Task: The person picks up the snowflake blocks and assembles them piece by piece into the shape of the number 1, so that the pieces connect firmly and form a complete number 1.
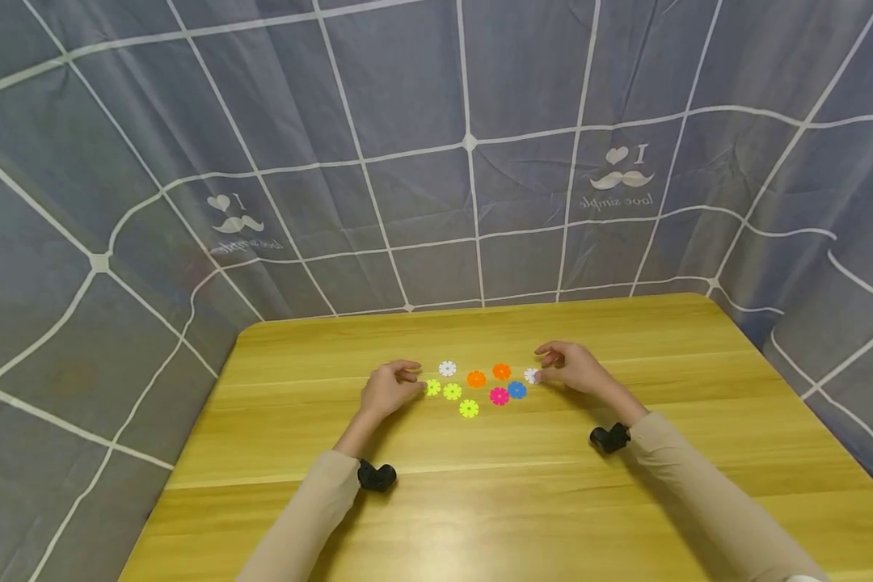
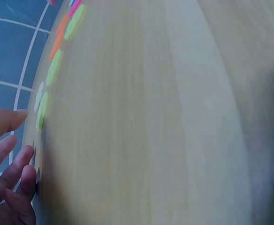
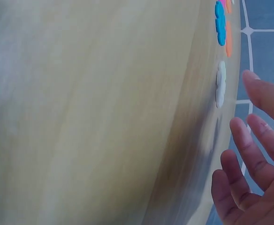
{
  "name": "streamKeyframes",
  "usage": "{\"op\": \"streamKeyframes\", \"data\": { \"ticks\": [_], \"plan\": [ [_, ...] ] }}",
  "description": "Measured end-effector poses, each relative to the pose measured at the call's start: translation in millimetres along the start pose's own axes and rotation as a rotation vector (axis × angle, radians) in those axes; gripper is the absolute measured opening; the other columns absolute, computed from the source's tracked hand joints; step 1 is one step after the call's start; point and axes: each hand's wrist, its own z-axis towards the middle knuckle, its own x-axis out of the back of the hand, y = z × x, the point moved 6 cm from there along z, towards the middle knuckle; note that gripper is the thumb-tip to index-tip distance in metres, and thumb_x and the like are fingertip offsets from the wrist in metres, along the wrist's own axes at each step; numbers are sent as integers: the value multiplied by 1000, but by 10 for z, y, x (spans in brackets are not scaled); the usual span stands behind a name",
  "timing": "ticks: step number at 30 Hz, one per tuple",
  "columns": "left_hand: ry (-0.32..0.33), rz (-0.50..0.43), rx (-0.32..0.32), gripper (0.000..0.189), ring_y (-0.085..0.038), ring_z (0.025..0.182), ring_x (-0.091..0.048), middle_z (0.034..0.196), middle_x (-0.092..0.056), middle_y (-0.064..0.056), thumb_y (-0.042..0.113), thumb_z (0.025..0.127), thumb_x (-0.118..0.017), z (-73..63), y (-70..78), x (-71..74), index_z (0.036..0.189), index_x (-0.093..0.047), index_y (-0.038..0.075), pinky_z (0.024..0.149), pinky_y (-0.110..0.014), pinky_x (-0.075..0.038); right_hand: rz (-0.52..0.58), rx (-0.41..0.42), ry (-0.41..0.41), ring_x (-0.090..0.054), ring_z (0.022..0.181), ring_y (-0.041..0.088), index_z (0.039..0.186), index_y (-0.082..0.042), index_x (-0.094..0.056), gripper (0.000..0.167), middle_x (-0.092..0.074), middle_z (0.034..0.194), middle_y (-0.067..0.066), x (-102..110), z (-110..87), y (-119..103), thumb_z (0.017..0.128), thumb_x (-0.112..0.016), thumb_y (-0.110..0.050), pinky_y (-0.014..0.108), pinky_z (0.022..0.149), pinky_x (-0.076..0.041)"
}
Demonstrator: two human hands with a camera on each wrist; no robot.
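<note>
Flat notched plastic discs lie in a loose cluster on the wooden table. My left hand (image 1: 391,390) is at the cluster's left end, its thumb tip close beside a yellow-green disc (image 1: 433,388). Near that disc are a white disc (image 1: 447,369) and two more yellow-green discs (image 1: 453,392). At the right end my right hand (image 1: 573,368) has its thumb tip by another white disc (image 1: 531,376). In both wrist views the fingers are spread and loosely bent, with nothing held. Between the hands lie two orange discs (image 1: 476,379), a pink disc (image 1: 499,396) and a blue disc (image 1: 516,390).
The wooden table (image 1: 480,501) reaches back to a grey curtain (image 1: 422,202) with white grid lines, which also hangs at both sides. Each wrist carries a black camera (image 1: 609,438) over a beige sleeve (image 1: 706,485).
</note>
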Motion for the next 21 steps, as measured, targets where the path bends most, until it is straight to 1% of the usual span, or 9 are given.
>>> {"op": "streamKeyframes", "data": {
  "ticks": [3,6,9,13,17,21],
  "plan": [
    [-10,24,-3,38,-20,84,-68,97,-74,-4,27,80,-77,12,12,-32,115,-70,14,56,-24,-43,-1,-4,-17,-57,78,17,115,4,-63,44,-67,91,12,-31,4,-9,79,-79,-14,27,71,-46],
    [-14,52,-10,39,-16,78,-65,93,-73,-1,29,78,-78,26,30,-51,113,-71,15,55,-23,-41,0,-3,-22,-57,78,17,113,4,-64,42,-68,90,13,-52,4,-14,78,-80,-13,27,72,-46],
    [-24,74,-17,39,-13,69,-58,88,-71,1,30,77,-79,35,42,-70,112,-72,14,53,-23,-36,-1,-8,-28,-58,81,17,111,3,-65,39,-68,90,12,-84,16,-3,78,-79,-13,27,73,-47],
    [-33,116,-26,38,-10,61,-48,82,-67,4,31,77,-79,37,44,-99,111,-72,15,50,-23,-32,-28,-24,-34,-60,84,17,109,1,-68,36,-70,92,10,-125,30,12,79,-79,-16,29,76,-47],
    [-31,152,-37,36,-9,61,-49,81,-66,5,32,78,-78,45,44,-113,111,-72,18,49,-23,-31,-69,-18,-37,-62,86,20,108,1,-69,36,-71,94,11,-141,39,-6,80,-78,-18,32,78,-49],
    [-51,198,-58,31,-9,68,-56,85,-69,5,34,80,-77,50,53,-127,109,-74,23,49,-23,-34,-90,-4,-49,-64,88,23,108,2,-69,34,-72,96,13,-143,48,-22,81,-77,-17,38,82,-51]
  ]
}}
